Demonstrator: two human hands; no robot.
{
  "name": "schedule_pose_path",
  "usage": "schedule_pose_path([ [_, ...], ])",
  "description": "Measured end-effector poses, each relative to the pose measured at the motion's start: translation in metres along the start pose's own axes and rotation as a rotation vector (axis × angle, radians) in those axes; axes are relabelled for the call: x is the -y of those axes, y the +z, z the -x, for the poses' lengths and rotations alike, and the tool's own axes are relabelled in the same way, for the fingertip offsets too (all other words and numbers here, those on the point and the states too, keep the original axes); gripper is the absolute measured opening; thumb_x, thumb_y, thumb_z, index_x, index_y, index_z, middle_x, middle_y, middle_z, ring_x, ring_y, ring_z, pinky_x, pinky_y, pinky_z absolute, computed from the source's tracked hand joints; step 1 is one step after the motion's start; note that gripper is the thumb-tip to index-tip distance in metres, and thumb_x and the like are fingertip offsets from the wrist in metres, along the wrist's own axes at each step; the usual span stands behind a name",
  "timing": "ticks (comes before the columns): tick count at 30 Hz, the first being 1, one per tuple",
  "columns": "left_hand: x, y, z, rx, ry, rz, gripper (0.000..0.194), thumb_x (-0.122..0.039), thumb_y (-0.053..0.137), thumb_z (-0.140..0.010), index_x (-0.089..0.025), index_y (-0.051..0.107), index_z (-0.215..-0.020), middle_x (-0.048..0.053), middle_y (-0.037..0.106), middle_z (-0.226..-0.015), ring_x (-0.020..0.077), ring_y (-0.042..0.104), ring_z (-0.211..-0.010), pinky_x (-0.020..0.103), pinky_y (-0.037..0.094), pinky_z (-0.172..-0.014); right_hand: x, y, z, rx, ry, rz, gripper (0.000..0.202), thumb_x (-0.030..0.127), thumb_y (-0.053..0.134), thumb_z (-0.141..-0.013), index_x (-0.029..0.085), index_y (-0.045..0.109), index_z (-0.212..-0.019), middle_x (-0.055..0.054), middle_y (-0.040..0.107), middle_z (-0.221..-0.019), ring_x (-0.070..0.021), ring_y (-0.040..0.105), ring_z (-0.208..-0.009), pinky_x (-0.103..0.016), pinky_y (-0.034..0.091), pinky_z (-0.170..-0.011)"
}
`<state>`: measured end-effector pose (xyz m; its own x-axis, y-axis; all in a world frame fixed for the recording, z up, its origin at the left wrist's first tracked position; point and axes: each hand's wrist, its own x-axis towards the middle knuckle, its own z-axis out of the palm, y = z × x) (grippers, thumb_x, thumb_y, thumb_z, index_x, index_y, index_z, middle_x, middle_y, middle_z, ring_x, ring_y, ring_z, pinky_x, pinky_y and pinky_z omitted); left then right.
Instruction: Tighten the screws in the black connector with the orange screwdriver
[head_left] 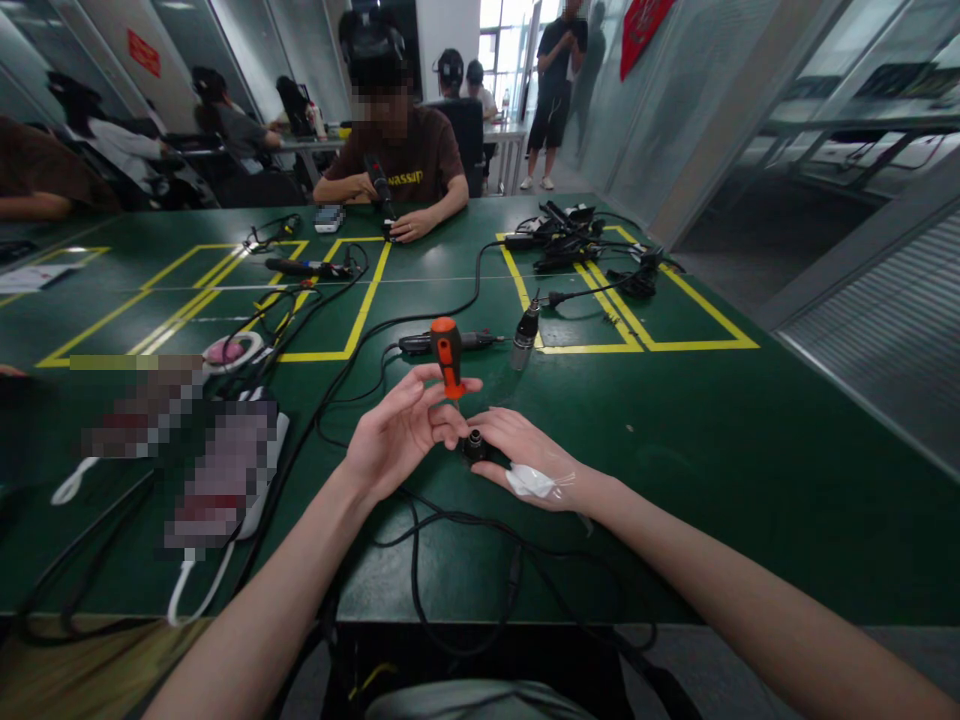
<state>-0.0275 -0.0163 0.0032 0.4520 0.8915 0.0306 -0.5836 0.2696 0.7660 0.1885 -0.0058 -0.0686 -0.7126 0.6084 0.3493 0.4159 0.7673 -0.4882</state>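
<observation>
In the head view, the screwdriver (445, 352) stands nearly upright in the left grip (401, 430), its orange-and-black handle rising above the fingers. The left fingers are bent lightly around the lower end of the handle and the top of the shaft; the tip is hidden by the fingers, so whether it touches anything cannot be told. The tool should be light and rigid, top-heavy because of the thick handle, and hard to damage. The ribbed, rubbery-looking handle would likely give the surest hold; the bare metal shaft would be slicker and is better only steadied.

Just under the left fingers, the small black fitting (474, 446) sits on the surface (697, 450) between the thumb and fingers of the right grip (525, 455), closed about it from the side. It looks small, hard and smooth, perhaps apt to roll or twist, so pinching it low on its sides seems sensible.

The left wrist comes in from below, palm turned inward and raised a little. The right hand lies low and flat, back upward, with a white patch (532, 482) taped near the thumb. Beyond both grips, a black handheld tool (454, 342) lies flat and a silver-and-black tool (525, 335) stands on end; a black cable (480, 520) loops nearer the body.
</observation>
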Motion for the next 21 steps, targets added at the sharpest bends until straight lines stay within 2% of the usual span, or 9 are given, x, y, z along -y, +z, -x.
schedule_pose_path([
  [5,0.0000,0.0011,-0.0012,-0.027,0.014,-0.038,0.030,-0.029,0.067,-0.088,-0.014,0.073,-0.113,0.011,0.077,-0.110,0.0109,0.067,-0.063,0.021,0.054,-0.058,0.0008,-0.0013,-0.0004,0.007,-0.001,0.002,0.026,0.033,0.061,-0.101,0.018,0.060,-0.122,-0.015,0.069,-0.126,-0.0299,0.062,-0.122,-0.055,0.046,-0.111],
  [11,0.0014,-0.0007,-0.0007,-0.019,0.033,-0.056,0.016,-0.029,0.066,-0.091,-0.015,0.072,-0.097,0.011,0.078,-0.111,0.0113,0.068,-0.059,0.024,0.056,-0.061,0.0024,-0.0032,-0.0015,0.006,0.004,-0.020,0.024,0.031,0.062,-0.100,0.018,0.060,-0.121,-0.015,0.069,-0.126,-0.0299,0.063,-0.122,-0.056,0.047,-0.110],
  [14,0.0009,-0.0016,-0.0004,0.004,0.018,-0.029,0.015,-0.030,0.067,-0.091,-0.017,0.068,-0.098,0.010,0.079,-0.105,0.0131,0.070,-0.061,0.024,0.056,-0.061,0.0030,-0.0034,-0.0016,0.003,0.004,-0.017,0.023,0.031,0.062,-0.100,0.019,0.060,-0.120,-0.015,0.069,-0.125,-0.0304,0.063,-0.123,-0.056,0.047,-0.110],
  [18,0.0013,-0.0015,-0.0016,0.000,0.021,-0.021,0.025,-0.031,0.073,-0.087,-0.016,0.072,-0.107,0.007,0.079,-0.098,0.0122,0.070,-0.060,0.022,0.056,-0.059,0.0016,-0.0014,-0.0007,0.008,-0.010,0.011,0.024,0.029,0.062,-0.100,0.017,0.060,-0.120,-0.016,0.069,-0.126,-0.0303,0.063,-0.124,-0.057,0.044,-0.114],
  [21,0.0029,-0.0008,-0.0026,-0.032,0.027,-0.052,0.027,-0.030,0.077,-0.084,-0.014,0.075,-0.106,0.006,0.078,-0.097,0.0093,0.067,-0.057,0.020,0.054,-0.056,0.0000,0.0002,-0.0002,0.002,-0.018,0.016,0.026,0.029,0.063,-0.099,0.016,0.060,-0.121,-0.017,0.069,-0.125,-0.0305,0.063,-0.123,-0.057,0.044,-0.113],
])
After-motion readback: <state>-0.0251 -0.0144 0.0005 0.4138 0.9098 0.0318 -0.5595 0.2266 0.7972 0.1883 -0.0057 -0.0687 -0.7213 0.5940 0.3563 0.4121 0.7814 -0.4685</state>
